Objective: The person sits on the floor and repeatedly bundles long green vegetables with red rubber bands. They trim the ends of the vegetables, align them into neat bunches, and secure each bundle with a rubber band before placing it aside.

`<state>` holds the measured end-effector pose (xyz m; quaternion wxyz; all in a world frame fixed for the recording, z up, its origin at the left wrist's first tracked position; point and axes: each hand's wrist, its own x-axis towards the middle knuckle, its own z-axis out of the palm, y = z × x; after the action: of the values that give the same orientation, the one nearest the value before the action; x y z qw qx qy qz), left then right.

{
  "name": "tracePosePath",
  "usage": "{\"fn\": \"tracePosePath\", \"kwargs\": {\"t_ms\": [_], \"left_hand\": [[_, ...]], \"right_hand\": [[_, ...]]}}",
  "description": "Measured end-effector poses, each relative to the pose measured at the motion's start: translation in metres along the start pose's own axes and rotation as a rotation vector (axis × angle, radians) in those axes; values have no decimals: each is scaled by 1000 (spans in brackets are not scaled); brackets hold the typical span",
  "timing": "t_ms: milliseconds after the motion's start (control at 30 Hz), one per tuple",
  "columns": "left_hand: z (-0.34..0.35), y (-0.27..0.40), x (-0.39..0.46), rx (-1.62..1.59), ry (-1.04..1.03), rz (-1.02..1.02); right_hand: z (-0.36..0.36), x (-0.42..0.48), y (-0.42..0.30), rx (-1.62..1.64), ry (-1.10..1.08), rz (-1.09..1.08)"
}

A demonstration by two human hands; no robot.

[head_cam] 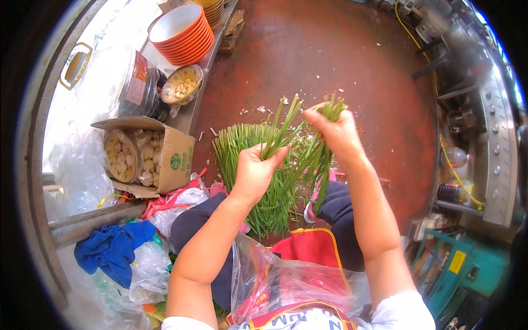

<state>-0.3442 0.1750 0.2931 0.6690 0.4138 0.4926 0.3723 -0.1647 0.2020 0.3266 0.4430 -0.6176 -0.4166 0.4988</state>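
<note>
My left hand point(259, 169) pinches a few green stalks, which look like garlic chives, with their cut ends pointing up. To its right, my right hand point(336, 128) is closed around a thicker bunch of chives point(321, 161), ends upward and leaves hanging down. Below and behind my left hand stands a large pile of chives point(247, 142) on the floor, its ends aligned at the far side. Loose trimmings point(305, 144) lie on the floor between the pile and the held bunch.
To the left, a cardboard box of garlic point(177, 161) stands near a bowl of peeled garlic point(181, 87) and stacked orange bowls point(185, 37) on a metal counter. A blue cloth point(111, 251) hangs over a metal bar. Metal shelving point(497, 152) runs along the right.
</note>
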Motion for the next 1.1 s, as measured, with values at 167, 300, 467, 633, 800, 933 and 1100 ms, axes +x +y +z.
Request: {"fn": "tracePosePath", "kwargs": {"t_ms": [167,300,467,633,800,933,1100], "left_hand": [[-3,-3,-1,2,53,6],[-1,-2,-1,0,29,2],[-3,-2,0,-10,39,11],[-2,2,-3,-59,-3,-90],[-5,6,-4,-308,-25,-167],[-6,8,-1,-323,-112,-144],[-3,4,-2,-116,-298,-210]], "right_hand": [[-26,13,5,244,219,69],[-1,0,2,-73,-85,13],[-18,11,1,226,276,14],[-1,-1,5,77,-52,83],[-27,14,-3,369,176,-19],[-39,15,-1,418,180,-114],[-7,-1,-3,145,-169,58]]}}
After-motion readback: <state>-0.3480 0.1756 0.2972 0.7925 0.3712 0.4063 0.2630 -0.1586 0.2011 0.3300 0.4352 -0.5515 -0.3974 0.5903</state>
